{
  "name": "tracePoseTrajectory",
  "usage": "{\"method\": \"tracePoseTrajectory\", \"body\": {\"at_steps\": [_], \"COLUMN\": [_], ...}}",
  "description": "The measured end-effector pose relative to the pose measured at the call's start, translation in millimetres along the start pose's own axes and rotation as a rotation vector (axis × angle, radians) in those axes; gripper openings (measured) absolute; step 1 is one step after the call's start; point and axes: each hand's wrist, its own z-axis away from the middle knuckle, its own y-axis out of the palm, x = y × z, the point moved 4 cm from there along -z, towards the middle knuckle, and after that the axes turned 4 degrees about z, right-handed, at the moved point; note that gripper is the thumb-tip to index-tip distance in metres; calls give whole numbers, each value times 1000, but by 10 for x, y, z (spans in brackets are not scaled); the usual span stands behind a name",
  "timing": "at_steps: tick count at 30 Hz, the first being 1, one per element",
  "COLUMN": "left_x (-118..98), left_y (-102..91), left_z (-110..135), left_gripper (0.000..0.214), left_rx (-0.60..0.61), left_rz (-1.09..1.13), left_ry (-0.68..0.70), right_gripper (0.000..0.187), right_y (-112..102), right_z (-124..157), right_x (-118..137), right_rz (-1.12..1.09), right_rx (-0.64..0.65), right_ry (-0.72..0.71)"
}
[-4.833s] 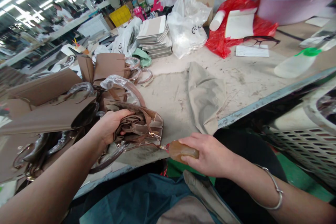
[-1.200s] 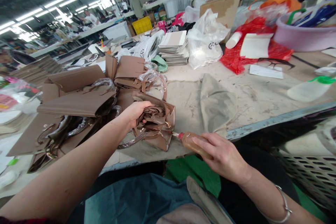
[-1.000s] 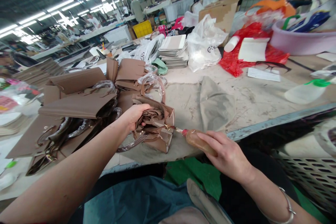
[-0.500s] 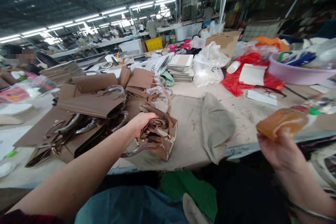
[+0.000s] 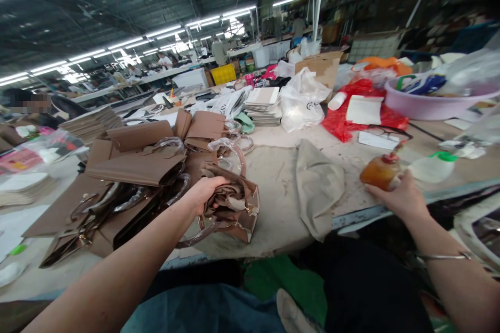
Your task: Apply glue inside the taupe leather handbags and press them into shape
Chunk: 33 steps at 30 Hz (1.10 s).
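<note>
Well, amber bottle [image 5: 379,173] in right hand [image 5: 404,199]

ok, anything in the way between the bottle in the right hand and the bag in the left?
Only a rumpled gray cloth, lying on the table between the bottle and the bag. Nothing upright is visible between them, so passing above the cloth looks unobstructed.
</note>
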Motion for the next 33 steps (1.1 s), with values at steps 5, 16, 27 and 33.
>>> {"method": "tracePoseTrajectory", "body": {"at_steps": [5,16,27,33], "left_x": [46,43,26,52], "left_y": [-36,-48,-4,21], "left_z": [-12,96,136,214], "left_gripper": [27,31,23,46], "left_rx": [19,-10,-17,250], "left_rz": [15,5,49,183], "left_ry": [20,121,184,21], "right_gripper": [48,6,6,22], "right_y": [-448,155,42,174], "right_z": [1015,2054,1833,1852], "right_x": [1005,3040,3616,3656], "right_rz": [-171,-280,-361,-440], "right_rx": [-69,571,373,386], "right_ry": [-108,-555,-626,-591]}}
